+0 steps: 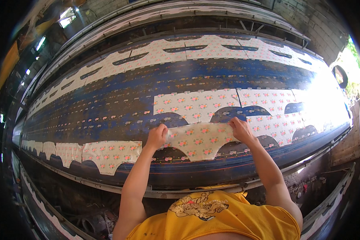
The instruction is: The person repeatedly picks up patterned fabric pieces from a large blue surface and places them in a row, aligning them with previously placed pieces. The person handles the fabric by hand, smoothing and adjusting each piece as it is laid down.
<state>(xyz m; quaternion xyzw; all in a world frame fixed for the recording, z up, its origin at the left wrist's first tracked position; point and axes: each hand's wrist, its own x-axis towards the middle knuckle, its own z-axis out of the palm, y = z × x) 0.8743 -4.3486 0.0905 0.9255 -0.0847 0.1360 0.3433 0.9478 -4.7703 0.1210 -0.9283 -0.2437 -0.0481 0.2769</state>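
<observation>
Pinching the floral panel (200, 141) by its upper edge with left grip (157, 136) and right grip (241, 130), possibly risking creases on the worktop (196, 77) from uneven tension!

An off-white cloth panel (198, 140), pink-flowered, with curved cutouts, spreads taut along the long blue-and-black table (136, 76)'s near side.

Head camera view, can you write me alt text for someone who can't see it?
Left hand and right hand hold a floral fabric piece by its far edge above a long, dark, blue-patched table. Similar floral pieces lie in rows across it. The wearer's yellow shirt shows below.
</observation>
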